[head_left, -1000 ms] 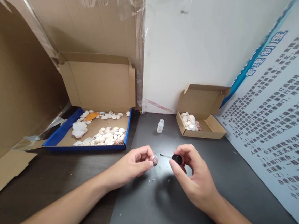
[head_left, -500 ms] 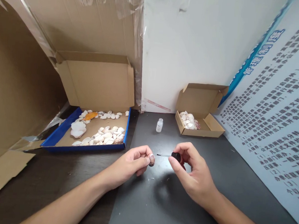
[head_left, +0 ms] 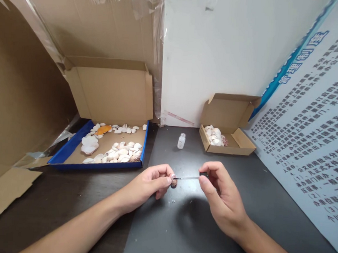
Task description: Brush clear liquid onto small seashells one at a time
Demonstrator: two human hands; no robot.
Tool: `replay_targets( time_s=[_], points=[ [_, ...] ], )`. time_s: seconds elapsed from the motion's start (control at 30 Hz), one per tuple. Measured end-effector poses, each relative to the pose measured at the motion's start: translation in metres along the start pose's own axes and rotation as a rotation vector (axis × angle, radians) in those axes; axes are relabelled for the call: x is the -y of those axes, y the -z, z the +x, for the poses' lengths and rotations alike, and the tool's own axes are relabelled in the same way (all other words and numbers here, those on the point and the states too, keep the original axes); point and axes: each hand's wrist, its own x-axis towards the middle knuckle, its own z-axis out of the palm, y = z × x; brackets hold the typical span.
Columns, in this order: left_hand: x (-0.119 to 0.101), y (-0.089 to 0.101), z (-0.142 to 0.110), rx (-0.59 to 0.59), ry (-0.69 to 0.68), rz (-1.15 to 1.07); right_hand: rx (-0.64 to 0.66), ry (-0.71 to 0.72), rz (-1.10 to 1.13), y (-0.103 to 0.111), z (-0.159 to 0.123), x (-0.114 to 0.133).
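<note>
Between thumb and fingers my left hand (head_left: 155,181) pinches a small brown seashell (head_left: 174,182) above the dark table. My right hand (head_left: 220,191) grips the black cap (head_left: 203,175) of a brush applicator. Its thin stem (head_left: 190,177) points left, and the dark brush tip appears to touch the shell's upper part. Behind the hands stands a small uncapped glass bottle (head_left: 181,141) with whitish contents and a label.
At the left, a blue-edged cardboard box (head_left: 96,169) with its lid up holds many white shells (head_left: 123,153) and an orange one (head_left: 103,129). A smaller open cardboard box (head_left: 231,150) at the back right holds more shells. Small white crumbs lie on the table (head_left: 155,233).
The brush tip, apart from the shell before, now meets it. My right hand has shifted slightly right, and the cap has turned so that more of the stem shows.
</note>
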Motion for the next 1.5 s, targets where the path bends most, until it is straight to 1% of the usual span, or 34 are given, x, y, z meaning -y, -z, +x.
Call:
replay_targets(
  time_s=[0.1, 0.2, 0.27, 0.4, 0.57, 0.67, 0.83, 0.93, 1.07, 1.2, 1.37, 1.5],
  points=[
    [-0.001, -0.0013, -0.0001, -0.009, -0.005, -0.021, -0.015, 0.013, -0.044, -0.0011, 0.0008, -0.0005],
    [-0.0011, -0.0014, 0.0003, -0.013, -0.006, -0.025, -0.008, 0.004, -0.04, -0.0018, 0.0017, -0.0002],
    [-0.0009, -0.0008, 0.0005, -0.006, -0.007, -0.009, 0.001, 0.004, -0.019, -0.0016, 0.0018, 0.0008],
    [-0.0015, -0.0004, 0.0001, 0.009, -0.007, 0.022, -0.026, 0.032, 0.037, -0.0008, 0.0015, 0.0032],
    [-0.0023, -0.0011, 0.0, 0.0, 0.003, 0.04, 0.018, 0.021, 0.007, -0.0009, 0.0021, 0.0033],
    [-0.0013, -0.0006, 0.0004, 0.005, 0.003, 0.057, -0.005, 0.044, 0.01, -0.0004, 0.0026, 0.0038],
    [-0.0008, 0.0007, 0.0006, 0.012, -0.001, 0.086, -0.013, -0.011, 0.002, -0.0008, 0.003, 0.0052],
    [-0.0013, 0.0009, 0.0005, 0.009, 0.012, 0.1, -0.008, 0.02, -0.005, -0.0006, 0.0031, 0.0051],
    [-0.0012, 0.0009, 0.0009, 0.013, 0.016, 0.096, -0.003, 0.007, -0.015, -0.0004, 0.003, 0.004],
    [-0.0012, -0.0001, 0.0009, 0.007, 0.016, 0.094, -0.018, 0.029, 0.005, -0.0006, 0.0024, 0.0038],
    [0.0002, -0.0001, 0.0008, 0.019, 0.003, 0.086, -0.021, -0.001, -0.016, -0.0021, 0.0031, 0.0043],
    [0.0009, 0.0002, 0.0012, 0.006, 0.012, 0.063, -0.03, 0.035, -0.002, -0.002, 0.0039, 0.0048]
  ],
)
